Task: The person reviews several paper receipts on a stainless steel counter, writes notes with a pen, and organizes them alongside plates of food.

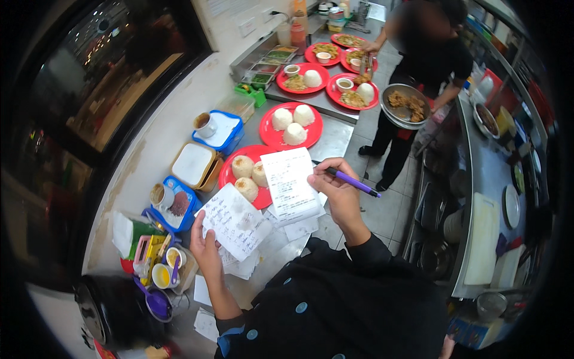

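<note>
My left hand (206,251) grips a handwritten slip (238,222), its thumb along the lower left edge. A printed receipt (291,182) is pinched at its right edge by my right hand (339,190), which also holds a purple pen (353,181) between the fingers. The two papers are side by side above the steel counter. Under them lie more loose paper slips (242,263). Just beyond the papers, a red plate (224,175) bears several rice mounds with brown topping. Behind it, another red plate (270,140) carries three plain rice mounds (295,134).
Across the counter, a co-worker (418,60) holds tongs (369,67) over red plates (341,102) of food and a metal bowl (406,106) of fried pieces. Blue-rimmed tubs (239,133) line the left wall. A purple ladle (158,304) is near a black pot (113,314). Steel shelving (472,179) stands right.
</note>
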Tool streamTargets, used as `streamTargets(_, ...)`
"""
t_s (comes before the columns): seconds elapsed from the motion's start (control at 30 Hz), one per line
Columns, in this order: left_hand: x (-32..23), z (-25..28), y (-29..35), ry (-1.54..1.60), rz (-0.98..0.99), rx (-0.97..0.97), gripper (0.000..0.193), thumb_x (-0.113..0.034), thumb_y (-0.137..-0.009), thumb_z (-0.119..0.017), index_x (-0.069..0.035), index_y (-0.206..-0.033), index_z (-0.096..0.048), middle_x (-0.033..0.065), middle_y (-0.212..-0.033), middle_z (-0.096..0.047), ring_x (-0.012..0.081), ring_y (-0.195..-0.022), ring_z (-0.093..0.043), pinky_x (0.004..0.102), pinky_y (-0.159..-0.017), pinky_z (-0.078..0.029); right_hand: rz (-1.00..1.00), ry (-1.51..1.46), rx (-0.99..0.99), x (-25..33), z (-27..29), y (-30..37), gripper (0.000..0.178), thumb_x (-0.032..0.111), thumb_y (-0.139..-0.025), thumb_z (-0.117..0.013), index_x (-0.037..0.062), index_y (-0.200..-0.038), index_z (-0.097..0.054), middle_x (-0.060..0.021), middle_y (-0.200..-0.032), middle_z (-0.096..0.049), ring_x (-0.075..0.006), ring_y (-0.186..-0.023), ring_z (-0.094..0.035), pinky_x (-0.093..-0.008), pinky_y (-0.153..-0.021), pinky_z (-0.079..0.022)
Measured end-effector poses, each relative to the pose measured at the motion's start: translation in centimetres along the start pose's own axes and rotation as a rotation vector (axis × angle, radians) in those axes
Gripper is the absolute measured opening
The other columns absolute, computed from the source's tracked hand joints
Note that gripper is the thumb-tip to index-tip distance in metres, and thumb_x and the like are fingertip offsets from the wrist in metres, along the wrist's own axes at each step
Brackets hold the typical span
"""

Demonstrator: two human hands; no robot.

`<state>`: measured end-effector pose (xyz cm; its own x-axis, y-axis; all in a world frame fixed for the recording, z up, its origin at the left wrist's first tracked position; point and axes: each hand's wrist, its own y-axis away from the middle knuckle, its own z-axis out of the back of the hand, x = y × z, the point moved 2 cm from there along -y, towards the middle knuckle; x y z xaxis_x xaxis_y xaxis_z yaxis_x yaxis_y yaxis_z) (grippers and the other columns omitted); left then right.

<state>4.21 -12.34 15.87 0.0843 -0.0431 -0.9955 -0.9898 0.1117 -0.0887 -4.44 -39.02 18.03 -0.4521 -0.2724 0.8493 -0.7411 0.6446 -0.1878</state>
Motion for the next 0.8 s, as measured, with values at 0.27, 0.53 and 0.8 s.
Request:
streamTargets(0.27, -3.6, -0.5, -2.1, 0.128, -0.023, 0.011, 0.046, 0.007, -0.080, -0.041, 0.000, -0.126, -0.044, 0.0086, -0.120, -0.052, 0.0090, -0.092, -0.057, 0.0189, -0.067, -0.048, 0.019, 0.102, 0.069, -0.9, -1.8, -0.8, 0.023, -0.007, -0.074, -0.065, -0.0004, -0.091, -0.052, -0.0057, -0.086, -0.056, -0.0092, -0.079, -0.055, -0.0200, -0.069, -0.046)
streamTargets(0.53, -6.5, -0.8, -3.2, 0.020, -0.132, 0.055, 0.047, 0.007, -0.081, -0.041, -0.001, -0.128, -0.043, 0.0075, -0.119, -0.052, 0.0063, -0.087, -0.056, 0.0176, -0.069, -0.044, 0.004, 0.180, 0.095, -1.7, -3.6, -1.6, 0.025, -0.008, -0.071, -0.066, 0.0009, -0.090, -0.053, -0.0029, -0.083, -0.056, -0.0094, -0.077, -0.056, -0.0204, -0.066, -0.044)
streamTargets(0.8, -7.6, -0.1, -3.1, 0.225, -0.145, 0.040, 0.046, 0.007, -0.083, -0.040, -0.001, -0.128, -0.042, 0.0074, -0.117, -0.053, 0.0089, -0.093, -0.056, 0.0188, -0.074, -0.044, 0.106, 0.252, 0.072, -1.6, -3.4, -2.4, 0.023, -0.006, -0.074, -0.063, 0.0030, -0.092, -0.052, -0.0014, -0.079, -0.054, -0.0068, -0.071, -0.051, -0.0182, -0.064, -0.039)
